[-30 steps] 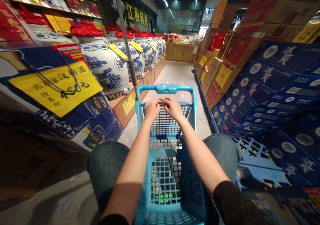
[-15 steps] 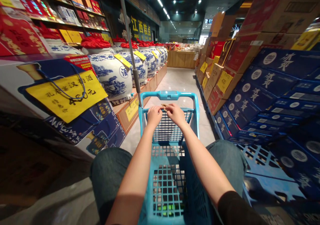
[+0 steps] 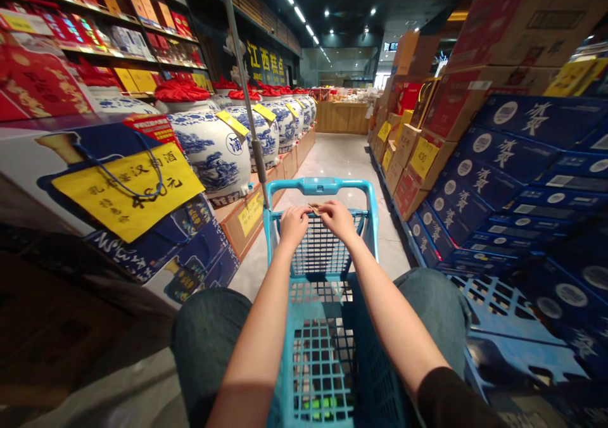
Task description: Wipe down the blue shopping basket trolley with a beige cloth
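Note:
My left hand (image 3: 294, 224) and my right hand (image 3: 336, 219) rest above the top crossbar of a blue plastic shopping cart (image 3: 319, 186). Their fingertips meet at a small tan item (image 3: 313, 209), pinched between them, too small to identify. Below my wrists, the cart's mesh basket (image 3: 319, 358) runs back toward my denim-covered knees (image 3: 209, 339). A dark object shows faintly through the basket's bottom, and a green patch lies under the mesh.
Large blue-and-white porcelain jars (image 3: 209, 152) with red cloth covers and yellow tags stand on a wooden plinth at left. A metal pole (image 3: 247, 99) rises beside them. Blue cartons (image 3: 479, 187) and cardboard boxes (image 3: 427, 156) are stacked at right. The tiled aisle (image 3: 332, 162) leads to a wooden counter (image 3: 342, 118).
The view has tilted and drawn back, so the cart and my hands sit lower in the picture and the jars look smaller. My hands stay together around the tan item.

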Action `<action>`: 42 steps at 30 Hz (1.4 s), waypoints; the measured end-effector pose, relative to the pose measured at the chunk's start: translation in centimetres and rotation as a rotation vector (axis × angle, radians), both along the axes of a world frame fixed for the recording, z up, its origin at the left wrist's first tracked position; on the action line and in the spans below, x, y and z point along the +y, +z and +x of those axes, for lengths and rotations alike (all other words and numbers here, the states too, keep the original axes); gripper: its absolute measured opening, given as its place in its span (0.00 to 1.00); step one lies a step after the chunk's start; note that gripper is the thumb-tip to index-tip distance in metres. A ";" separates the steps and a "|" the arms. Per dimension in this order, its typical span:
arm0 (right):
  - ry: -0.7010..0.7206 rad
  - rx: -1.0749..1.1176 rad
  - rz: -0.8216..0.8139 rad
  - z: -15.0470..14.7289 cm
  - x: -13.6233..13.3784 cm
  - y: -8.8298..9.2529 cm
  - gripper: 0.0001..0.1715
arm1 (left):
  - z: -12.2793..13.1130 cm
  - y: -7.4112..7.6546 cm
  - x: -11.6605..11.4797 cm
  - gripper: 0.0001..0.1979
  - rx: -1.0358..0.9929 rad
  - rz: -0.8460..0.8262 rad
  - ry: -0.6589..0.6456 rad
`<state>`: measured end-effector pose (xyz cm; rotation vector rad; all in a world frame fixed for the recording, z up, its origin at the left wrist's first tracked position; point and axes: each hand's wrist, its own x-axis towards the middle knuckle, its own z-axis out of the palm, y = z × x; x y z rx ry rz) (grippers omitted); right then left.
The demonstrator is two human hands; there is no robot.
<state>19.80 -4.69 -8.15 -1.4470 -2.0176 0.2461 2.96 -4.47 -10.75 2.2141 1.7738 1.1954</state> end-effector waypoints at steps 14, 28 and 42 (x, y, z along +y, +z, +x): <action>0.039 -0.011 0.015 -0.3 -0.2 0.0 0.20 | -0.2 0.1 0.4 0.19 0.011 -0.024 -0.005; -0.025 -0.099 0.033 -0.9 0.0 -0.2 0.22 | -0.3 -0.7 1.4 0.20 -0.051 0.030 -0.028; 0.046 -0.103 0.053 -1.3 -0.1 -0.2 0.23 | -0.3 -0.6 1.4 0.19 -0.039 0.010 -0.005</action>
